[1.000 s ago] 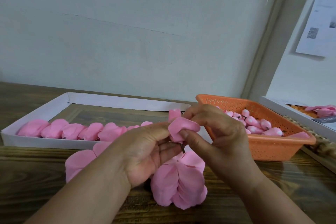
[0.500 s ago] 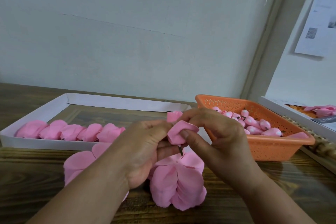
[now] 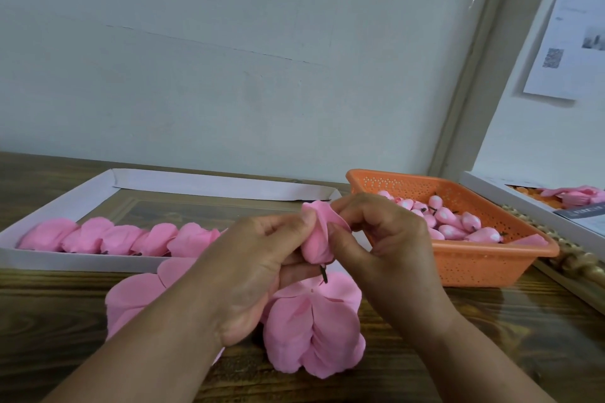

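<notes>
Two hands meet above tabletop (image 3: 491, 340): left hand (image 3: 258, 275) & right hand (image 3: 389, 252) both pinch the pink bud (image 3: 317, 239) w/ curled fingers, mid-air over loose petals (image 3: 314, 334), orange basket (image 3: 474, 267) just to the right.

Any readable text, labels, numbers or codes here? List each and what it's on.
Paper sheet on the wall, right: printed lines, too blurred to read.
QR code on that sheet: visible, not decodable.
Dark strip in the white box, far right: pale lettering, too small to read.
Flower bud pinched by left hand and right hand: no print.
Orange basket: no print.
</notes>
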### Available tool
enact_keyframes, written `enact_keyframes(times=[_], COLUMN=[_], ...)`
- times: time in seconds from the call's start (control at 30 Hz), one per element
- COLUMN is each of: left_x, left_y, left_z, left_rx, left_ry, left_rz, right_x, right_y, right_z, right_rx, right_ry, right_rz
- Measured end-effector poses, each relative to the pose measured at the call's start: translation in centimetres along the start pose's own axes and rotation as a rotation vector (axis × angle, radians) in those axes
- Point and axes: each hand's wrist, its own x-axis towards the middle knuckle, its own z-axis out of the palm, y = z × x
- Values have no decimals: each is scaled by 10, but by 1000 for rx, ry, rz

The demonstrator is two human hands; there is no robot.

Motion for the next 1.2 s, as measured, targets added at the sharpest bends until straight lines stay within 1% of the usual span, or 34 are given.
enact_keyframes(times=[0.13,0.27,0.37,0.57,0.77,0.87,1.03,1.13,1.2], left_x=[-2,-1,-1,0,1,1,1,1,0], left_y=[-1,-5,-5,-6,-3,-1,4,7,8], left_z=[5,4,5,5,6,5,3,3,2], left_rx=[80,117,130,88,45,11,-235,-303,-321], left_ry=[-12,45,74,96,81,64,24,-12,-28], left_rz=[55,53,61,53,49,54,86,118,114], right_x=[-1,-2,-2,-1,-1,0,0,-1,-1], right_y=[1,0,1,0,0,-1,-1,-3,-5], right_z=[1,4,4,4,5,4,0,-2,-1], right_rx=[-21,-50,-34,-7,87,103,-26,-144,-208], right_ry=[6,5,4,2,16,55,153,165,175], right_rz=[-5,1,46,110,148,65,-88,-254,-320])
